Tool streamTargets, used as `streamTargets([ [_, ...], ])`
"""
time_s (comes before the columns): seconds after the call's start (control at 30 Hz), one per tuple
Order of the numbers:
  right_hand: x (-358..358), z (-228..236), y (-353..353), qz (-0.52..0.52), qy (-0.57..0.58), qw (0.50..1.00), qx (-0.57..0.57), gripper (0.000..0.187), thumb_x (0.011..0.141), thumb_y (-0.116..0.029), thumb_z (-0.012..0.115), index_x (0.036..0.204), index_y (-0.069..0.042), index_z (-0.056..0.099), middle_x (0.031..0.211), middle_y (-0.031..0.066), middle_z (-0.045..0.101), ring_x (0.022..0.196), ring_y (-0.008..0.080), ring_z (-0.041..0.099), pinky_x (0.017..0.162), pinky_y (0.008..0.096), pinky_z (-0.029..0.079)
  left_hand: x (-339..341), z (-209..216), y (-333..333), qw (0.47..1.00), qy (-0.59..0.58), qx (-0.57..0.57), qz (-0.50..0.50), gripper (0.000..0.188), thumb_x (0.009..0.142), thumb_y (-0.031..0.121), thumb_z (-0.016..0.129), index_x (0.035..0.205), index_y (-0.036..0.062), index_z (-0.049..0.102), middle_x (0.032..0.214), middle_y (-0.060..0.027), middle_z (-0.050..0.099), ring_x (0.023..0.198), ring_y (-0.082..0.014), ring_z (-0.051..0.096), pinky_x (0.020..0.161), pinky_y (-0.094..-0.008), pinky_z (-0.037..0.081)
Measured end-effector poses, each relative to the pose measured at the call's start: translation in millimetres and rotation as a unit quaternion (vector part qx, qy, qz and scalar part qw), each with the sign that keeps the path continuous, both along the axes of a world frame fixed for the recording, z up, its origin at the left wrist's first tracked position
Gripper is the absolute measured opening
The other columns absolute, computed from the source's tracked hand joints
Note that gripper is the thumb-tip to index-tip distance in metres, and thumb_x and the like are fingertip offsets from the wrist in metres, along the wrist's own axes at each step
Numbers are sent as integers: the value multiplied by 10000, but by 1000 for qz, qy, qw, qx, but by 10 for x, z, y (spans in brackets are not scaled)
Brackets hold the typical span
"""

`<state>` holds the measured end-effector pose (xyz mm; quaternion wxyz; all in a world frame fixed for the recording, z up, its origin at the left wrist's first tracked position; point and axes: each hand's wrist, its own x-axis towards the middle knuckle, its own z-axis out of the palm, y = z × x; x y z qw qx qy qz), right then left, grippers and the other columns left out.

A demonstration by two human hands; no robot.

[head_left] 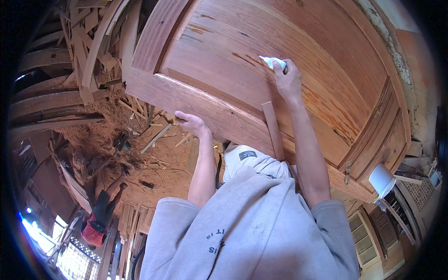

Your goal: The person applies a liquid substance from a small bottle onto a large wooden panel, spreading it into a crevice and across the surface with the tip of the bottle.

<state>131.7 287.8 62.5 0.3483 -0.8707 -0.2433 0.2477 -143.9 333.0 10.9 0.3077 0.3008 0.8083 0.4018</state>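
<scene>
My right hand (288, 77) is closed around a small white-and-teal squeeze bottle (274, 62) with a pointed nozzle. It holds the bottle low over a wooden panel door (210, 56), and the nozzle tip is beside dark brown streaks in the grain. Whether the tip touches the wood I cannot tell. At the door's near left edge is my left hand (193, 124), its fingers loosely extended with nothing seen in them. Part of that hand's underside is hidden. A narrow wooden strip (274, 130) lies across the door's near rail, close to my right forearm.
A white bucket (382, 180) stands by the door's right corner. Stacked wood offcuts (88, 51) fill the far left. Sawdust and scraps cover the ground (154, 179). Another person in a red top (95, 228) is at the lower left. A glazed wooden frame (365, 238) is at the lower right.
</scene>
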Motion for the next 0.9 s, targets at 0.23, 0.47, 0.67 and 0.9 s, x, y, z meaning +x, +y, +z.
streamTargets([
  [0.23, 68, -9, -222, -5, -13, 1000, -9, 321, 938, -324, 634, 897, -6, 636, 690, 64, 561, 635, 168, 499, 602, 358, 420, -4, 15, 6, 1000, 12, -7, -2, 676, 1050, 454, 314, 1315, -160, 409, 1334, -367, 467, 1210, -461, 502, 1036, -470, 415],
  [0.47, 113, 31, -425, -18, -6, 999, -45, 336, 918, -344, 637, 901, -8, 635, 704, 109, 595, 650, 220, 549, 629, 390, 445, -73, -52, 12, 1000, -10, -27, -4, 667, 1061, 419, 311, 1373, -169, 369, 1420, -325, 429, 1271, -400, 478, 1103, -409, 368],
  [0.67, 132, 90, -562, -9, -65, 998, -20, 348, 916, -363, 639, 910, -15, 641, 687, 105, 585, 630, 204, 533, 599, 380, 428, -42, -44, -2, 1000, 13, 4, -12, 651, 1057, 425, 322, 1338, -158, 394, 1370, -353, 462, 1242, -445, 494, 1071, -441, 403],
  [0.9, 95, 39, -411, -38, 37, 999, -1, 351, 940, -364, 625, 909, -15, 637, 682, 86, 569, 621, 192, 507, 600, 378, 429, 5, 24, 5, 1000, 11, -3, -11, 670, 1054, 446, 311, 1338, -155, 392, 1353, -364, 468, 1239, -450, 495, 1064, -446, 405],
])
